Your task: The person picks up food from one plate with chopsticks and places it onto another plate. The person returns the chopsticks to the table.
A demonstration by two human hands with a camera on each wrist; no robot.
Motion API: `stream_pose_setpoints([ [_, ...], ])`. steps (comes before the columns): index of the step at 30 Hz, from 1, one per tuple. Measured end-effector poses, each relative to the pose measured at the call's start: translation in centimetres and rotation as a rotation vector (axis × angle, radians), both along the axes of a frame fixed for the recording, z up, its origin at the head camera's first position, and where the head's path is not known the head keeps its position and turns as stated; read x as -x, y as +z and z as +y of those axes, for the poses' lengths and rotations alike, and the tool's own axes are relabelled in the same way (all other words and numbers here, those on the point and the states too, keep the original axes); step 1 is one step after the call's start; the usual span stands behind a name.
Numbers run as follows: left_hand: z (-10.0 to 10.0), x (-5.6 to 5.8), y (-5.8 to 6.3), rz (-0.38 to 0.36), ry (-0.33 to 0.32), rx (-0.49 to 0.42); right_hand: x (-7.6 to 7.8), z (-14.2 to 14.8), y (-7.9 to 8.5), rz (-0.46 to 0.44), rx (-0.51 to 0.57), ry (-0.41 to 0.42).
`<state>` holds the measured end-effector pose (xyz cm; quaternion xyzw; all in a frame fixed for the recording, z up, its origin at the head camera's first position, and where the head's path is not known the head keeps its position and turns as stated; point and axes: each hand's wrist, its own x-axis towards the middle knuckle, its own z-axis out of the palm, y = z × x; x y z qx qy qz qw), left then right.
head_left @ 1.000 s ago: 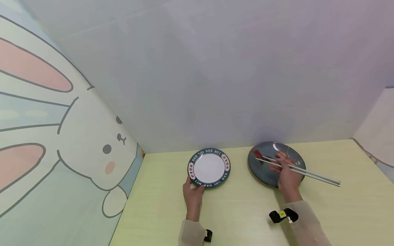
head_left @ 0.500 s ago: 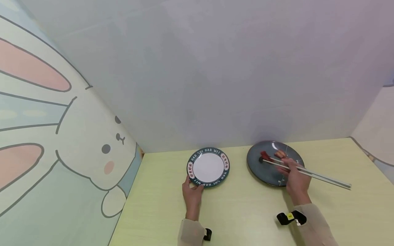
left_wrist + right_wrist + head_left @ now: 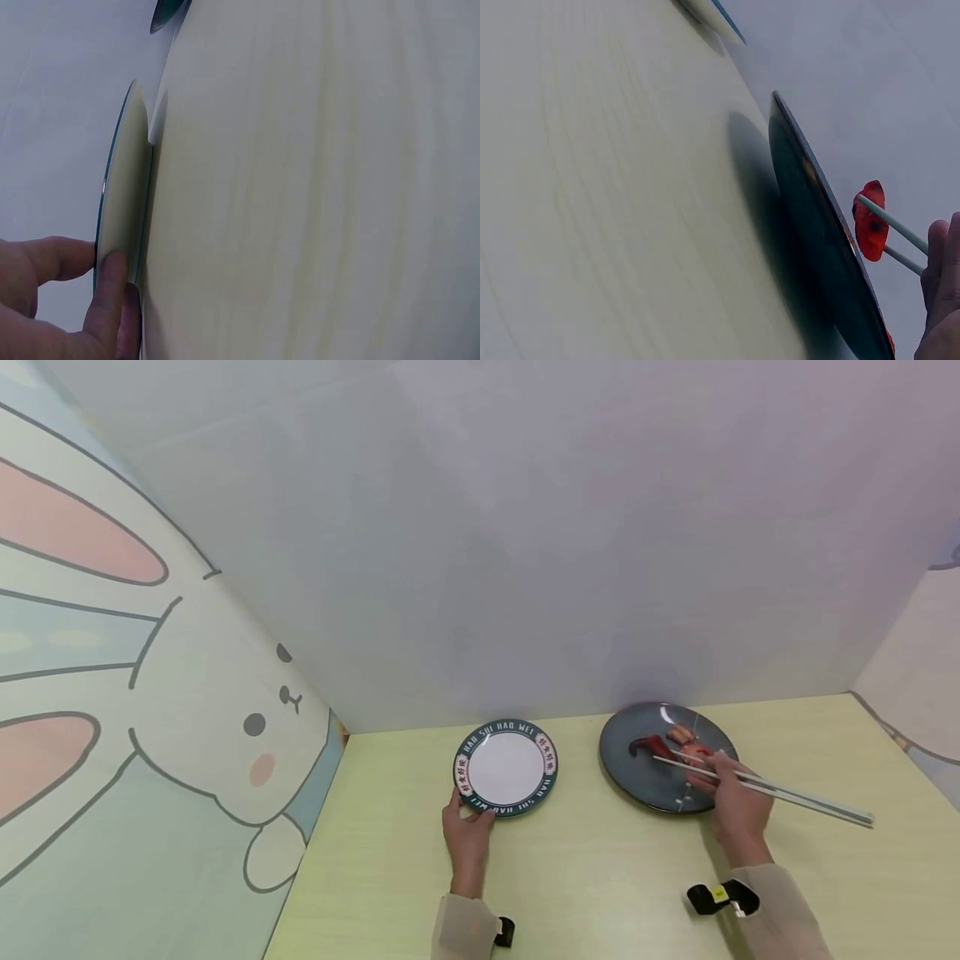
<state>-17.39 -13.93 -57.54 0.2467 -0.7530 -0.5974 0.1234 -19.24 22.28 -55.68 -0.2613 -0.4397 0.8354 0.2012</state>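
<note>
My left hand pinches the near-left rim of a small white plate with a dark green, lettered border. In the left wrist view, its fingers lie on both sides of the rim. My right hand holds a pair of pale chopsticks over a larger dark grey plate. At their tips is a dark red food piece. From the right wrist, that red piece appears between the chopsticks, above the plate's rim. An orange-pink piece and reddish pieces lie on the dark plate, partly hidden by the hand.
Both plates stand on a pale yellow table, close to a grey-white back wall. At the left rises a wall panel with a cartoon rabbit. Each wrist carries a small black camera mount.
My right hand and the chopsticks have shifted right and slightly toward me. The dark red piece has moved right across the dark plate with the tips. My left hand keeps its place on the small plate.
</note>
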Motion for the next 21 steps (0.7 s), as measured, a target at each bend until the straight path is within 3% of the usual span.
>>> stream_pose_setpoints([
  [9,-0.1,0.1,-0.1,0.01,0.002,-0.004,-0.4,0.4,-0.1,0.039,0.014,-0.045],
  [21,-0.1,0.1,-0.1,0.009,-0.001,-0.014,-1.2,0.9,-0.5,-0.013,-0.052,-0.023],
])
